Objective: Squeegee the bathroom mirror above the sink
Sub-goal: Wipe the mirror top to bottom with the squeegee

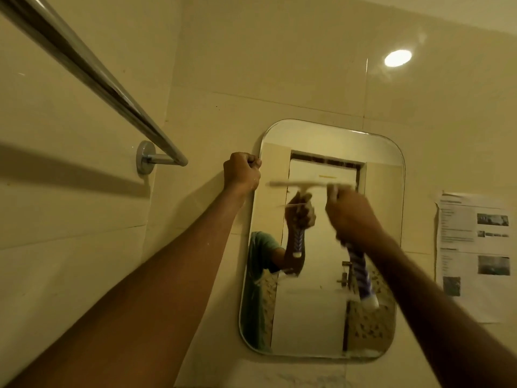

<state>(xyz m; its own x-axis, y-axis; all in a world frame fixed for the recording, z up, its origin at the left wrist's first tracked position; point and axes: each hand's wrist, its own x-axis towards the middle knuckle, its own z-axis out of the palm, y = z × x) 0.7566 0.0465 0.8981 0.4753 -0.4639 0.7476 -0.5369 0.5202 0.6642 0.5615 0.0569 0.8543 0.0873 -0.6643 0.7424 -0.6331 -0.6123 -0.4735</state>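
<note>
The scene is filled by a glossy cream tiled wall (279, 65), on which a round light is reflected at the upper right. A chrome towel rail (92, 74) is seen running from the upper left corner down to its round wall mount just left of centre.

The mirror (321, 317), a tall pane with rounded corners, is fixed to the wall right of centre. In it are reflected a pale door, a raised arm and part of a green sleeve. A printed paper sheet (475, 256) with small photographs is stuck to the tiles just beside the mirror's right edge.

Two bare arms are raised from the lower corners towards the glass. The left hand (242, 172) is closed into a fist and pressed against the upper left edge of the mirror; whether the edge itself is pinched between the fingers cannot be told.

The right hand (352, 217), blurred by motion, is clamped around the squeegee (307, 184). Its fingers are wrapped fully round the neck just below the blade. The pale blade is held level across the upper part of the mirror and looks to lie against the glass, though the blur leaves contact unsure. The blue and white handle (363, 278) is seen hanging down below the wrist, in front of the mirror's lower right half.
</note>
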